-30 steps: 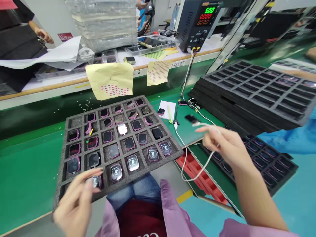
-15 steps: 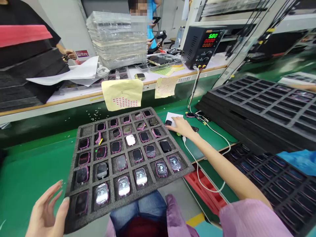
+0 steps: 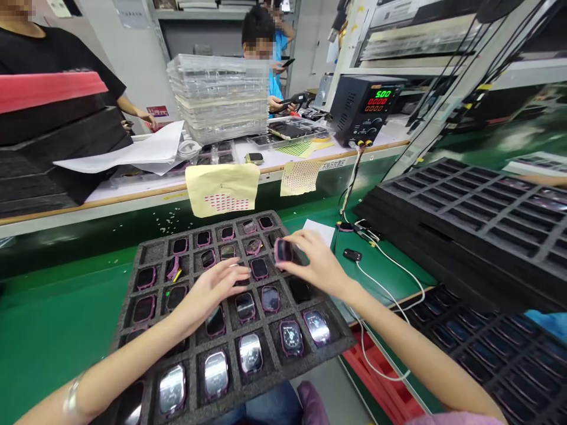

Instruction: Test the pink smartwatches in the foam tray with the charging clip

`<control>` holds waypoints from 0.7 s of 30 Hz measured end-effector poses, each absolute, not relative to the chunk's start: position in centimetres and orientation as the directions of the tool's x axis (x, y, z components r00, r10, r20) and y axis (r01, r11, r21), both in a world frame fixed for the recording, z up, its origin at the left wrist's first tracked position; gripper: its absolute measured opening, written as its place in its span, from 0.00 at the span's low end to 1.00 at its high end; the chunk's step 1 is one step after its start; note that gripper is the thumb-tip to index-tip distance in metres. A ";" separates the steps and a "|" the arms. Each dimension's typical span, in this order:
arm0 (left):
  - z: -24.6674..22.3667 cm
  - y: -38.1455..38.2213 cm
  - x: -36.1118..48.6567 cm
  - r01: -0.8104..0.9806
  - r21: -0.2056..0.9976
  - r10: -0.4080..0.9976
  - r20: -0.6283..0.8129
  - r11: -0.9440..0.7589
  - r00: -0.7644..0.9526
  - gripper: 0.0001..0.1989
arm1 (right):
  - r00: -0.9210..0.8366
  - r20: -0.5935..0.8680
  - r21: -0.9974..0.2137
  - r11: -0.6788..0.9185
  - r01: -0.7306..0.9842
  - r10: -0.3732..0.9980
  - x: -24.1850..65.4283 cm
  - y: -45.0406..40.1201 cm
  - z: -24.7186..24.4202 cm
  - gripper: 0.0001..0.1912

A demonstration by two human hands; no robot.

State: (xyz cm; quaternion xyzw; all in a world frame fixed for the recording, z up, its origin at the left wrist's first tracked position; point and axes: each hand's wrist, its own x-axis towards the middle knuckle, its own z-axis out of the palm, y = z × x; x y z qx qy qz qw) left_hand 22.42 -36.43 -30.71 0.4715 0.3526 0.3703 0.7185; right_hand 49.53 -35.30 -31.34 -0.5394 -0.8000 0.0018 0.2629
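Note:
A grey foam tray [image 3: 283, 366] lies in front of me, its compartments holding several purple-rimmed smartwatches without straps. My right hand [image 3: 316, 262] pinches one smartwatch [image 3: 282, 251] between thumb and fingers at the tray's right side, with its dark screen tilted up. My left hand [image 3: 219, 286] reaches over the middle of the tray. Its fingers are close together and dip into a compartment; what they hold there, if anything, is hidden. Just right of those fingertips sits another dark-screened watch [image 3: 260, 268]. Nearest me, several watches have lit screens, one showing a dial [image 3: 291, 337].
White paper [image 3: 322, 231] and a small black device [image 3: 352, 255] on a white cable lie right of the tray. Black foam trays [image 3: 443, 236] are stacked farther right. A power supply [image 3: 365, 109] and clear plastic trays [image 3: 221, 97] occupy the shelf. Two or more people are beyond it.
My right hand has come from the white paper to the tray and now holds a watch. My left hand has moved from the tray's left edge to its middle. The view has tilted up slightly.

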 end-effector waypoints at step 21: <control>-33.0 -23.7 24.5 -0.583 0.694 0.898 -0.238 0.424 0.369 0.13 | -0.089 0.597 -0.686 0.565 0.459 0.797 45.7 -19.0 -34.6 0.12</control>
